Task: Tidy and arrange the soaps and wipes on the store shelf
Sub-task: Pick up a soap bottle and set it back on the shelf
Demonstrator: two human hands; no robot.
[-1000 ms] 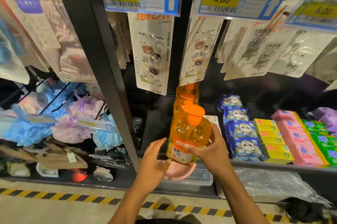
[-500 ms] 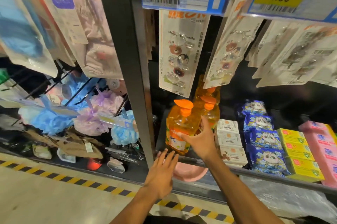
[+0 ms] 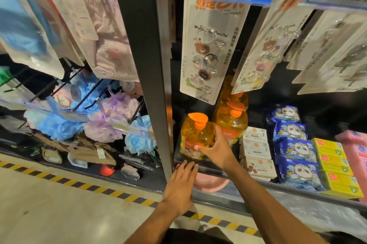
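Orange and translucent, the pump soap bottle [image 3: 195,140] stands upright at the front left corner of the shelf [image 3: 288,188], just beside the dark upright post [image 3: 151,65]. The right hand [image 3: 215,148] grips it, fingers curled round its right side and thumb across the label. The left hand [image 3: 179,186] lies flat below, fingers straight and together, tips at the shelf's front edge. More orange bottles [image 3: 231,122] stand behind; white soap boxes [image 3: 257,148], blue wipe packs [image 3: 296,150] and yellow boxes [image 3: 333,162] line up to the right.
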